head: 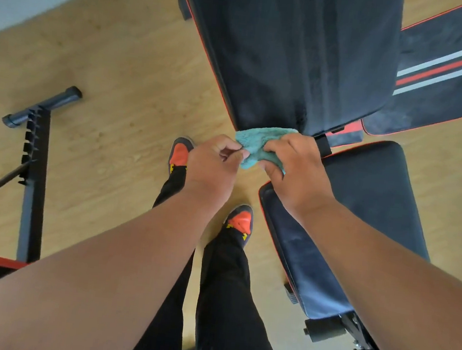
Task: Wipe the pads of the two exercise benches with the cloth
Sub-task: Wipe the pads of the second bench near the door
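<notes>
Floor: pale wood-grain laminate floor (pixel 116 57) ran under everything, with a strip of light wall at eleven o'clock.

Cloth: we held the small fluffy teal microfibre cloth (pixel 258 146) bunched just past the centre of view, at the near lower edge of the back pad; it looked soft and deep-piled, the sort that picks up dust.

Left hand: our left hand (pixel 214 161) had its fingers curled, pinching the cloth's nine o'clock corner between thumb and fingertips.

Right hand: our right hand (pixel 296 170) gripped the three o'clock side, fingers folded over the top and thumb beneath. We judged that both hands held it so to refold or stretch it to a fresh face before the next stroke.

Back pad: the large black vinyl back pad with red piping (pixel 294 53) stretched towards twelve o'clock, apparently tilted up; its smooth skin showed faint streaks, though we could not tell whether these were damp or dusty.

Seat pad: the shorter black rounded seat pad (pixel 364 194) lay at four o'clock, partly under our right wrist, with a similar hazy sheen.

Second bench: a black pad with red and white stripes (pixel 449 69) sat at two o'clock, behind the first.

Frame: a dark grey metal bench frame with notched rail and tube foot (pixel 38 137) stood at nine o'clock.

Feet: our orange-toed grey shoes (pixel 181 152) stood beside the bench, near enough to reach both pads.
</notes>
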